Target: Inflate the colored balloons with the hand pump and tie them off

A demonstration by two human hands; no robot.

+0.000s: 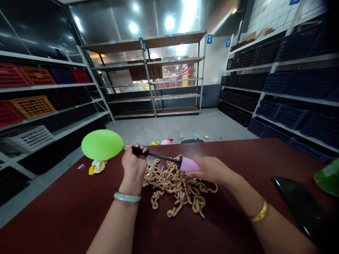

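Observation:
A balloon pump with a pink barrel (188, 164) and black ends is stretched between my hands, its dark rod (164, 157) drawn out. My left hand (134, 160) is wrapped round the black end where a green balloon (102, 144) is fitted; the balloon is inflated and points left. The pump's pink barrel is gripped in my right hand (209, 169), with its fingers partly hidden behind it. Under the pump lies a tangled heap of tan, curly, rope-like strands (180, 187). A few limp yellow and cream balloons (98, 167) lie below the green one.
The dark red table (79, 211) spans the front. A black phone-like slab (299, 201) and a green object (328, 176) are at the right. Small coloured pieces (166, 141) show beyond the far edge. Shelves with crates (34, 106) stand left and right; a metal rack (153, 70) is behind.

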